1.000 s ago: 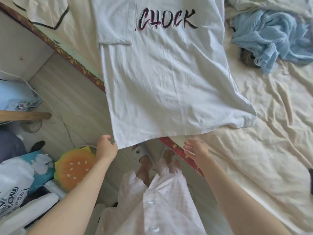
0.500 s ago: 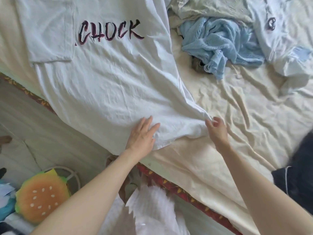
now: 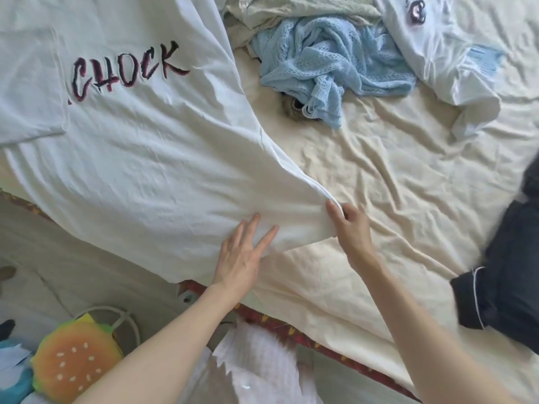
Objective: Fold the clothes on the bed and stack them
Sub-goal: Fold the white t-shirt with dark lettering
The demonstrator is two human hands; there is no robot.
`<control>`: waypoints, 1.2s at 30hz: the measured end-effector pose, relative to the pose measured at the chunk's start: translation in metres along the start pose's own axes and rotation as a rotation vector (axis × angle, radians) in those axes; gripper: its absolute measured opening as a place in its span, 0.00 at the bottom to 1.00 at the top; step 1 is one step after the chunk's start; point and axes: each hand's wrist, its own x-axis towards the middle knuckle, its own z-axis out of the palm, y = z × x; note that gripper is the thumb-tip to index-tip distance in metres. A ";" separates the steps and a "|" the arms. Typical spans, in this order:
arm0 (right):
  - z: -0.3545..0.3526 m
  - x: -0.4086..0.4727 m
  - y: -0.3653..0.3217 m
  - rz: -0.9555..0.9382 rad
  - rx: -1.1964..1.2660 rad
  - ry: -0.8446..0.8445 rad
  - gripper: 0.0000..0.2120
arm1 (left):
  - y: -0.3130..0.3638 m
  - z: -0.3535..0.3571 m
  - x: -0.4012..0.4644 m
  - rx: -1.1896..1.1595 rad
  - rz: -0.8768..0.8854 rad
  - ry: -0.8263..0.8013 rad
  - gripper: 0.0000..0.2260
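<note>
A white T-shirt [image 3: 151, 158] with dark "CHOCK" lettering lies spread over the bed's left side, one sleeve folded in at the far left, its hem hanging over the bed edge. My left hand [image 3: 243, 255] rests flat with straight fingers on the hem. My right hand [image 3: 350, 225] pinches the shirt's lower right corner, thumb on top and fingers curled under the cloth. A crumpled light blue knit garment [image 3: 329, 62] lies at the upper middle of the cream bed sheet [image 3: 408, 185].
Another white garment [image 3: 446, 53] with a dark print lies crumpled at the top right, a pale green one [image 3: 291, 10] behind the blue knit. Dark clothing [image 3: 507, 275] sits at the right edge. On the floor at lower left is a burger-shaped cushion [image 3: 73, 365].
Both hands rose from below the hanging hem onto the bed. My left hand laid flat on the shirt and my right hand took hold of its corner, which now sits further left.
</note>
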 end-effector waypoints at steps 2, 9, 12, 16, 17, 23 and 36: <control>0.000 0.006 -0.001 -0.005 -0.010 -0.002 0.16 | 0.006 0.001 0.008 -0.006 -0.006 -0.001 0.36; -0.007 0.010 0.029 0.239 -0.280 -0.034 0.07 | 0.001 -0.009 0.016 -0.019 0.190 -0.310 0.22; -0.008 0.021 0.018 0.322 -0.356 -0.070 0.07 | -0.012 -0.026 0.023 -0.132 0.187 -0.206 0.22; 0.007 0.037 -0.020 0.194 -0.370 -0.021 0.15 | -0.047 -0.050 0.039 -0.069 0.043 -0.095 0.23; 0.015 0.042 -0.032 0.150 -0.369 -0.028 0.15 | -0.060 -0.057 0.043 -0.066 -0.003 -0.100 0.24; 0.088 0.080 -0.094 -0.047 -0.436 -0.170 0.15 | -0.145 -0.082 0.071 -0.013 -0.207 -0.112 0.25; 0.139 0.046 -0.092 -0.524 -0.572 -0.136 0.11 | -0.149 -0.148 0.161 -0.049 0.266 0.396 0.23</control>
